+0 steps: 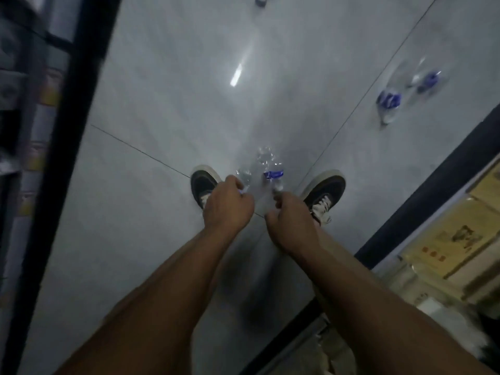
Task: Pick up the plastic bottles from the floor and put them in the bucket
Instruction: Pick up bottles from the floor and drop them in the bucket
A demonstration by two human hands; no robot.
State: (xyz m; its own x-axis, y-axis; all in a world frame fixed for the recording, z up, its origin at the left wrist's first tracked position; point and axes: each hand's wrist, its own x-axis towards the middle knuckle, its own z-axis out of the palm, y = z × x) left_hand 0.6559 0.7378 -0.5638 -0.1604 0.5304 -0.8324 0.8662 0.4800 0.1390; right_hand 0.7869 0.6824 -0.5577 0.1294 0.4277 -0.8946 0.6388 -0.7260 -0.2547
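- A person stood over a grey tiled floor (167, 109), both bare arms reaching down between two dark canvas sneakers, the left sneaker (202, 182) and the right sneaker (326, 192).
- The left hand (226, 205) had its fingers curled round a clear plastic bottle (244, 177), held by its end just above the floor.
- The right hand (290, 223) pinched the neck of a second clear bottle with a blue label (272, 169), which pointed away from the person.
- Two more blue-labelled bottles lay on the tiles far to the right, one nearer (388, 102) and one beyond it (427, 78), both blurred.
- Another small object (261, 0) sat at the top edge, too blurred to identify.
- Yellowish cartons (443, 244) lined the right side behind a dark ledge (422, 190).
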